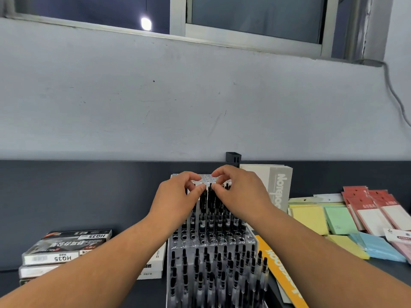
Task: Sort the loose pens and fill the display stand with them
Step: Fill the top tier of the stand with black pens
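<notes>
Stacked pen boxes [66, 247] wait on the left. The left hand [178, 196] pinches the top of a black pen [202, 202] standing in the clear display stand [213, 241], likely to push it down its hole. The right hand [235, 192] pinches the pen beside it. Sticky notes [340, 218] lie to the right.

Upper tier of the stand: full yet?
Not full. The display stand shows empty holes along that tier's near rows; black pens stand upright behind them.
</notes>
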`<state>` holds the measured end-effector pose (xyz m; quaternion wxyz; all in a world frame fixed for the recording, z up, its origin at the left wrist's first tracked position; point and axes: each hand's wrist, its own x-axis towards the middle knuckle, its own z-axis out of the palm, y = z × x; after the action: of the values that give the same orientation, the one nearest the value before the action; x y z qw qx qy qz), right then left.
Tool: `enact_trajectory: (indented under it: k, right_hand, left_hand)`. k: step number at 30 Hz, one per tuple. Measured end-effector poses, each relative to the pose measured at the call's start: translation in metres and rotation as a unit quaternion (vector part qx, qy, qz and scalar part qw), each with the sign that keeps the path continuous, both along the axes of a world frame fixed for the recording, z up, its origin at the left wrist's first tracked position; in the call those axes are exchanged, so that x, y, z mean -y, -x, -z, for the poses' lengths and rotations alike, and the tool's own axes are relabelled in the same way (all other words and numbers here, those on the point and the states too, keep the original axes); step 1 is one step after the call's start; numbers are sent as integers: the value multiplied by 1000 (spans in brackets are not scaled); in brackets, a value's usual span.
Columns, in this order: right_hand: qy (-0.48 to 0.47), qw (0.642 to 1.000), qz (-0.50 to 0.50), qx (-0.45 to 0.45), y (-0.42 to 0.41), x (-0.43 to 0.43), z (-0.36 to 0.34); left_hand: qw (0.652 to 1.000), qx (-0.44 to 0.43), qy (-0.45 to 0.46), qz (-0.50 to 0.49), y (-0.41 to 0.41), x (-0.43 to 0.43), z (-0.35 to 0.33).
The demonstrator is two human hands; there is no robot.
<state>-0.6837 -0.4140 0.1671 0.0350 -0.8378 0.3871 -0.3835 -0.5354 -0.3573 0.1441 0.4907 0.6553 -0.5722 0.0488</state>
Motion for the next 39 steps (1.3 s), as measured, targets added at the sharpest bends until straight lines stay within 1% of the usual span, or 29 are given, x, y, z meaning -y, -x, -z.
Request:
enact_trajectory:
  k: [2,5,9,16,23,29,31,34,39]
  right_hand:
    - [31,999,4,-15,0,-4,4]
    - [58,998,-15,-28,-3,-8,6]
    - [91,993,-48,-54,-13,-23,5]
    - [63,981,-135,-122,-51,-71,14]
    - [49,972,-159,-163,-123,-124,32]
    - [-2,973,-148,-179,-194,-167,62]
    - [-19,974,-140,-176,-213,-180,78]
    - [-52,975,-124,-178,-229,-197,107]
    - [-138,968,-84,-194,-234,-220,154]
  left_hand:
    - [1000,16,18,-10,1,-7,3]
    - [997,59,29,-47,-2,-19,7]
    - [991,94,14,-99,-19,-38,16]
    - [981,89,-11,-174,-57,-96,46]
    - [978,72,-27,-195,-123,-153,64]
    - [974,80,-57,-206,-198,-213,78]
    - [971,82,-82,-208,-219,-232,88]
    - [969,74,-127,-200,-242,-253,109]
    - [966,64,-200,-148,-255,-272,148]
